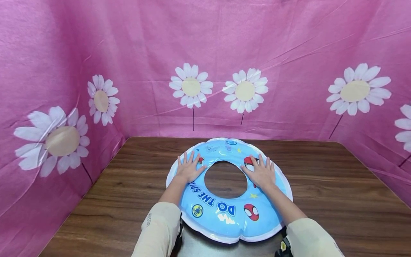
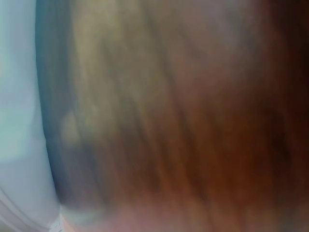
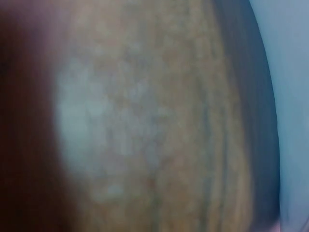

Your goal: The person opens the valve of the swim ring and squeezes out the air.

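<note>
A light blue inflatable swim ring (image 1: 224, 223) with a white seam, lettering and red cartoon masks lies flat near the middle of the table. On its left side rests my left hand (image 1: 188, 169), palm down with the fingers spread. My right hand (image 1: 261, 173) lies the same way on the right side of the ring, its fingers straight. Both wrist views are blurred; a pale edge of the swim ring (image 2: 19, 106) runs down the left wrist view, and no fingers can be made out in either.
The brown wooden table (image 1: 324, 178) extends to both sides and shows through the ring's hole. A pink cloth (image 1: 218, 35) printed with white daisies hangs behind the table and along its sides.
</note>
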`<state>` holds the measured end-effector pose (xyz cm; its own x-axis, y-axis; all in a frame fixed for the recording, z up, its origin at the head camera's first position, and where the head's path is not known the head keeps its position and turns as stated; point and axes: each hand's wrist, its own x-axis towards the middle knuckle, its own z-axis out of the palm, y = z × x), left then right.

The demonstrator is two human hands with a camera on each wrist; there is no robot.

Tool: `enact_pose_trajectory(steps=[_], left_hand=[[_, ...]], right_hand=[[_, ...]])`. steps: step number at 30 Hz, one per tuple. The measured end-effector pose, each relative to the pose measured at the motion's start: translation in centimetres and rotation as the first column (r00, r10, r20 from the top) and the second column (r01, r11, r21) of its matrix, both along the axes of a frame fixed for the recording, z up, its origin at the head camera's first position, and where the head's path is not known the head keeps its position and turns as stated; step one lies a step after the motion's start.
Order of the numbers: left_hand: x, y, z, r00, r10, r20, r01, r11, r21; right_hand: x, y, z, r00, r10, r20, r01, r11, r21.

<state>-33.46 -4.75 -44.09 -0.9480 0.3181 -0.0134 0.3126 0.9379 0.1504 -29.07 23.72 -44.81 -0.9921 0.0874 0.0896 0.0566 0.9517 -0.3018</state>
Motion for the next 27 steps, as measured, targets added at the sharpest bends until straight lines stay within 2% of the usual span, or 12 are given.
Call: enact_pose_trajectory(steps=[7, 10, 12, 14, 16, 17, 19, 22, 24, 25, 27], left_hand=[[0.0, 0.2, 0.8, 0.999, -0.005, 0.034, 0.007, 0.998, -0.068], [0.1, 0.1, 1.4, 0.996, -0.016, 0.086, 0.023, 0.996, -0.081], [0.2, -0.1, 1.9, 0.989, -0.026, 0.142, 0.03, 0.999, -0.029], [0.2, -0.5, 2.5, 0.978, -0.041, 0.203, 0.028, 0.997, 0.07], [0.3, -0.9, 3.4, 0.964, -0.067, 0.259, 0.014, 0.979, 0.202], [0.3, -1.1, 3.9, 0.957, -0.08, 0.28, 0.009, 0.969, 0.246], [0.2, -1.4, 4.8, 0.95, -0.094, 0.298, 0.012, 0.964, 0.266], [0.0, -1.0, 6.3, 0.958, -0.078, 0.278, 0.029, 0.984, 0.175], [-0.4, -0.4, 7.1, 0.97, -0.06, 0.234, 0.032, 0.992, 0.118], [-0.7, 0.0, 7.3, 0.977, -0.055, 0.206, 0.03, 0.992, 0.12], [-1.5, 0.8, 7.5, 0.988, -0.049, 0.145, 0.022, 0.984, 0.179]], right_hand=[[0.0, 0.1, 0.3, 1.0, 0.006, 0.008, -0.006, 1.0, -0.01], [0.1, 0.4, 0.6, 1.0, 0.02, -0.003, -0.02, 0.999, -0.049], [0.1, 0.7, 1.0, 0.999, 0.035, -0.01, -0.036, 0.991, -0.127], [0.2, 1.1, 1.6, 0.999, 0.048, -0.024, -0.052, 0.97, -0.236], [0.3, 1.6, 2.3, 0.996, 0.08, -0.032, -0.086, 0.944, -0.318], [0.4, 1.7, 2.7, 0.995, 0.096, -0.037, -0.102, 0.942, -0.319], [0.5, 1.8, 3.5, 0.992, 0.122, -0.029, -0.126, 0.957, -0.262], [0.4, 1.4, 4.7, 0.989, 0.148, -0.021, -0.149, 0.983, -0.105], [-0.2, 0.9, 5.4, 0.99, 0.136, -0.027, -0.138, 0.989, -0.054], [-0.6, 0.5, 5.6, 0.991, 0.13, -0.04, -0.132, 0.99, -0.049], [-1.5, -0.1, 5.7, 0.99, 0.12, -0.074, -0.126, 0.988, -0.088]])
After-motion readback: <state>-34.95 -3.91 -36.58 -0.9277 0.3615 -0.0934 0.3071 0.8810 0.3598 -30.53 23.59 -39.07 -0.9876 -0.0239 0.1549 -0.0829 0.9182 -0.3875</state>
